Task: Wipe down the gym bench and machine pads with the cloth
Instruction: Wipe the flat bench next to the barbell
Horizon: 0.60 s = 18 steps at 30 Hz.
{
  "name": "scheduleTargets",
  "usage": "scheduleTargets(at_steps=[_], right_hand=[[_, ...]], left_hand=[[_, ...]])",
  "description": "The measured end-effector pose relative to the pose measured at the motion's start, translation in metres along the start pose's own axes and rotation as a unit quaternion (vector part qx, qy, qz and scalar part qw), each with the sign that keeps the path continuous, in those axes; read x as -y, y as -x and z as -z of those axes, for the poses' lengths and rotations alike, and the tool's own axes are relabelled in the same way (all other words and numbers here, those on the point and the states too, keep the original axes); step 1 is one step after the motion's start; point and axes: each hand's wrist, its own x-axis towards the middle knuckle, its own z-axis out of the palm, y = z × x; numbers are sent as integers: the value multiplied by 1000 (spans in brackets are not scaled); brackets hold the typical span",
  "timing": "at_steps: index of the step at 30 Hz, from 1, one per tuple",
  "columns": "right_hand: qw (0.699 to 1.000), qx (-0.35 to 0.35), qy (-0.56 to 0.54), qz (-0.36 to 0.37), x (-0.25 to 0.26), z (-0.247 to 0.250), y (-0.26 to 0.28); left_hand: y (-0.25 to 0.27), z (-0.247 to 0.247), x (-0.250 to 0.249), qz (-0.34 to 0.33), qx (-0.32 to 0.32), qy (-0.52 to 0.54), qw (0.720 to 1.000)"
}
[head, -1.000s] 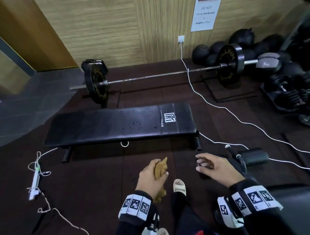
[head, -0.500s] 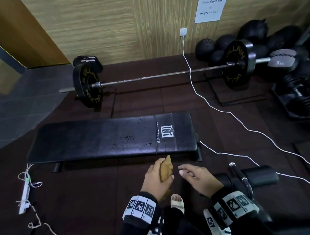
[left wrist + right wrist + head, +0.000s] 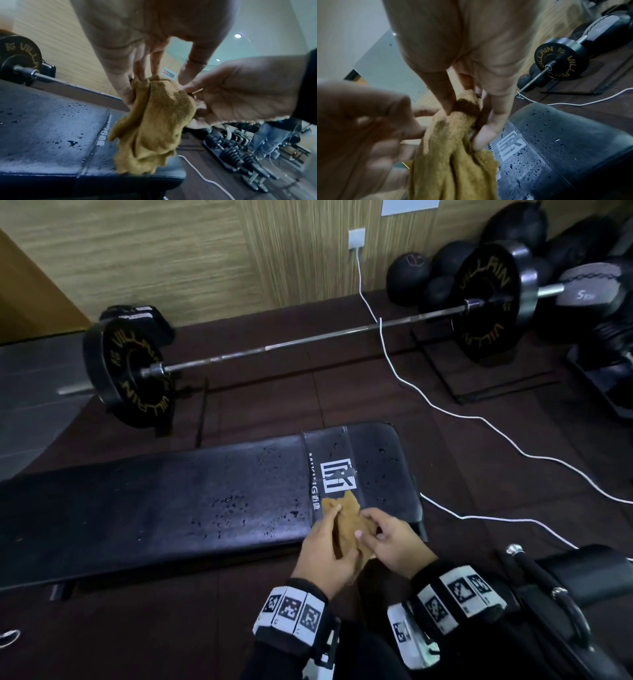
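Observation:
A crumpled tan cloth (image 3: 349,525) hangs between both hands over the near right end of the black gym bench (image 3: 171,508). My left hand (image 3: 329,546) grips its upper part from the left, thumb and fingers (image 3: 126,93) pinching the fabric (image 3: 154,124). My right hand (image 3: 387,539) pinches the cloth (image 3: 453,155) from the right with thumb and fingers (image 3: 484,136). Water droplets speckle the bench pad (image 3: 556,142) around its white logo. The cloth's lower end dangles just above the pad.
A loaded barbell (image 3: 308,340) lies on the floor behind the bench. A white cable (image 3: 445,412) runs from the wall socket across the floor to the right. Medicine balls (image 3: 411,275) and dumbbells (image 3: 236,152) crowd the right side. A padded machine part (image 3: 582,573) sits at my right.
I have moved closer to the bench. My right hand came in from the right and took hold of the cloth, which my left hand raised over the bench's end.

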Motion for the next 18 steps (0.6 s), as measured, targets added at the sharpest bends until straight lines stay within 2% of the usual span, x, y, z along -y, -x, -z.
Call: scheduleTargets(at_steps=[6, 9, 12, 14, 16, 18], right_hand=[[990, -25, 141, -8, -54, -37, -101], [958, -21, 283, -39, -74, -54, -131], [910, -92, 402, 37, -87, -75, -139], [904, -81, 410, 94, -96, -94, -138], [897, -79, 423, 104, -105, -114, -135], [878, -121, 451, 105, -110, -125, -136]], left_hand=[[-82, -16, 95, 3, 23, -91, 996], [-113, -11, 141, -10, 25, -187, 982], [-129, -3, 178, -19, -14, -291, 957], [-130, -6, 196, -42, -29, -306, 951], [-126, -15, 209, -64, -58, -334, 939], [-121, -24, 214, -88, -104, -360, 923]])
